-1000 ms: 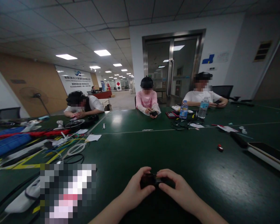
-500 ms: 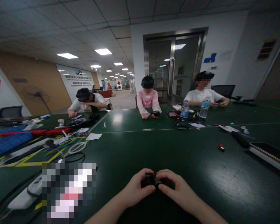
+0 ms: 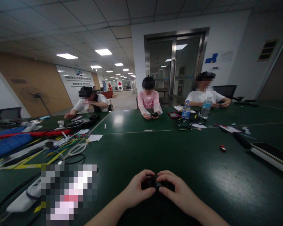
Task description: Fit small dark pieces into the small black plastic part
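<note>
Both my hands meet around a small dark object (image 3: 157, 183) low in the middle of the head view, close above the green table. My left hand (image 3: 139, 187) grips its left side, with the thumb below and the fingers over the top. On the other side, my right hand (image 3: 175, 187) pinches it between thumb and curled fingers. The object looks black and rounded, with a slightly lighter patch near the right fingertips. Much of it is covered by the fingers, so its kind cannot be made out.
A white power strip (image 3: 22, 198) and coiled cables (image 3: 77, 149) lie to the left, near a blue tray (image 3: 10, 146). A small red-and-black item (image 3: 223, 148) and a tablet-like device (image 3: 272, 155) are on the right. Three people sit across the table, near water bottles (image 3: 206, 108).
My hands stay almost in place on the dark object. Across the table, the left person's hand has shifted left, and the middle person's hands have come closer together. The view has moved slightly.
</note>
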Tool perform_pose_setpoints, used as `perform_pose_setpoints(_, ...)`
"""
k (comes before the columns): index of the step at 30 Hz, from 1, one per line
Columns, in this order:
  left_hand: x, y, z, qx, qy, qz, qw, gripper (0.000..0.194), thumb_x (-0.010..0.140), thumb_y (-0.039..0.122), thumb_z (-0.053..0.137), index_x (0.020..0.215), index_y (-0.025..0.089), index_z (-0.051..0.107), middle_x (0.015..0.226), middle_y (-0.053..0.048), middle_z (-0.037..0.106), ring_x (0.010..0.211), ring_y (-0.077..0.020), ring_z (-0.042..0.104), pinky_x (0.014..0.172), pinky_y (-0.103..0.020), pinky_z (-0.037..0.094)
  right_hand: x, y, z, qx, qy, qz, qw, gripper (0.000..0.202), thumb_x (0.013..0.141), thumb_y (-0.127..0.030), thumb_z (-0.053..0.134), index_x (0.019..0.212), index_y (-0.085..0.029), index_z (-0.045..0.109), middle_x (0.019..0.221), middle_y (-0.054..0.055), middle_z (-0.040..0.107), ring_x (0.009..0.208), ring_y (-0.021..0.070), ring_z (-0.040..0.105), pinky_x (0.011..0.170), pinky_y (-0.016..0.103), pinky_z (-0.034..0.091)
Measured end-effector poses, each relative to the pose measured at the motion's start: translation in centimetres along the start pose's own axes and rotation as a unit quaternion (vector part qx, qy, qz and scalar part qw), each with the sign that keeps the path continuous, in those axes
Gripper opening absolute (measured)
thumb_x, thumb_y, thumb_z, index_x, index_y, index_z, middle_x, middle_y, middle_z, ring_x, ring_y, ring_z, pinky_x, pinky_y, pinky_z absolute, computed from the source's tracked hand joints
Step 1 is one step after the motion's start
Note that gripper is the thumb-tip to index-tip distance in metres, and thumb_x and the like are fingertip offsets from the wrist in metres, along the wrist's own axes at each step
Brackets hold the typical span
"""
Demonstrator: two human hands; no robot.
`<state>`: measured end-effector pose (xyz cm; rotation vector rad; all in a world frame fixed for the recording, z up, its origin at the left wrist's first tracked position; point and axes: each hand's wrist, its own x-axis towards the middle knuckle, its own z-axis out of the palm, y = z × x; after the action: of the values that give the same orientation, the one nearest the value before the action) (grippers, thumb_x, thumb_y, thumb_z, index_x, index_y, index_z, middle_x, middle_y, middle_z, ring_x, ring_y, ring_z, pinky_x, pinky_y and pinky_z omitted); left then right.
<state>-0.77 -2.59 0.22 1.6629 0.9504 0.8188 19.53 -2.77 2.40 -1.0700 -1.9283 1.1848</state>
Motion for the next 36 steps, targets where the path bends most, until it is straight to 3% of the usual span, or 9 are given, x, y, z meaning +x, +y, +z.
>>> perform_pose_setpoints(7, 0.0, 0.5, 0.0, -0.014, 0.002, -0.016, 1.0, 0.038, 0.073, 0.012, 0.06, 0.109, 0.019, 0.05, 0.104, -0.005, 0.061, 0.099, -0.0206, 0.057, 0.087, -0.036, 0.043, 0.5, 0.6, -0.7, 0.075, 0.105, 0.0, 0.992, 0.023, 0.077, -0.033, 0.061, 0.097, -0.024, 0.065, 0.104, 0.005, 0.065, 0.1, 0.0242, 0.057, 0.093, 0.041, 0.041)
perform_pose_setpoints(17, -0.2, 0.0, -0.2, -0.041, -0.007, -0.012, 0.999, 0.036, 0.077, 0.016, 0.06, 0.111, 0.02, 0.046, 0.104, -0.004, 0.06, 0.092, -0.0189, 0.058, 0.079, -0.033, 0.043, 0.5, 1.0, -2.1, 0.201, 0.181, 0.022, 0.962, 0.037, 0.069, -0.043, 0.07, 0.101, -0.024, 0.064, 0.102, 0.006, 0.066, 0.1, 0.025, 0.058, 0.09, 0.042, 0.045)
perform_pose_setpoints(21, -0.2, 0.1, -0.2, -0.05, -0.015, -0.025, 0.998, 0.037, 0.078, 0.018, 0.06, 0.112, 0.02, 0.045, 0.103, -0.004, 0.06, 0.085, -0.0167, 0.058, 0.074, -0.03, 0.044, 0.5, 1.7, -2.3, 0.245, 0.203, 0.035, 0.947, 0.04, 0.071, -0.043, 0.07, 0.106, -0.027, 0.063, 0.108, 0.005, 0.064, 0.104, 0.024, 0.056, 0.093, 0.041, 0.043)
perform_pose_setpoints(24, -0.2, 0.3, -0.3, -0.052, -0.016, -0.037, 0.998, 0.037, 0.079, 0.018, 0.061, 0.113, 0.02, 0.045, 0.107, -0.005, 0.061, 0.091, -0.0183, 0.058, 0.078, -0.032, 0.044, 0.6, 1.8, -2.4, 0.28, 0.227, 0.051, 0.931, 0.042, 0.067, -0.042, 0.073, 0.104, -0.026, 0.064, 0.104, 0.005, 0.065, 0.103, 0.0248, 0.056, 0.092, 0.042, 0.042)
perform_pose_setpoints(29, -0.2, 0.3, -0.5, -0.054, -0.016, -0.037, 0.998, 0.04, 0.078, 0.017, 0.062, 0.113, 0.02, 0.045, 0.108, -0.005, 0.061, 0.095, -0.0197, 0.057, 0.083, -0.035, 0.042, 0.7, 1.8, -2.7, 0.343, 0.262, 0.045, 0.901, 0.036, 0.066, -0.039, 0.074, 0.098, -0.025, 0.067, 0.097, 0.004, 0.066, 0.093, 0.0236, 0.059, 0.083, 0.039, 0.047)
perform_pose_setpoints(36, -0.2, 0.5, -0.4, -0.055, -0.013, -0.04, 0.998, 0.041, 0.077, 0.015, 0.062, 0.113, 0.02, 0.044, 0.11, -0.006, 0.06, 0.097, -0.0206, 0.057, 0.084, -0.036, 0.042, 0.9, 2.3, -3.3, 0.363, 0.29, 0.035, 0.885, 0.03, 0.068, -0.037, 0.071, 0.095, -0.024, 0.066, 0.091, 0.003, 0.067, 0.086, 0.023, 0.06, 0.077, 0.038, 0.048)
